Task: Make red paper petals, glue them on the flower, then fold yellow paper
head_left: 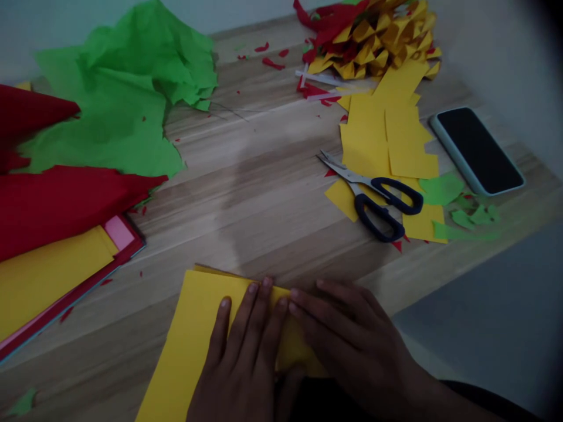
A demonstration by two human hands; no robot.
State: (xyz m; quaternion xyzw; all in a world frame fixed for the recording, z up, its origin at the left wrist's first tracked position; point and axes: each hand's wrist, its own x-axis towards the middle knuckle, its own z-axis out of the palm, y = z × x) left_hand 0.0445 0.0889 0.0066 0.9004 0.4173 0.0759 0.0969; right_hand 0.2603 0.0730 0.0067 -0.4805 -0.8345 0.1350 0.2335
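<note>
A sheet of yellow paper (182, 346) lies at the table's near edge, with a second layer showing slightly at its top edge. My left hand (244, 357) rests flat on it, fingers stretched out and a little apart. On the right part of the same paper is my right hand (352, 334), its fingers held close together and bent over the paper, the foremost tips touching near my left index finger. The right thumb is hidden. Beyond my hands, scissors (367, 190) with dark blue handles lie partly open on several yellow paper pieces (367, 140).
Crumpled green paper (132, 88) lies at the back left. Red paper (65, 205) covers a stack of coloured sheets (57, 275) at left. A folded yellow paper bundle (378, 41) sits at the back. A phone (479, 149) and green scraps (475, 217) are near the right edge.
</note>
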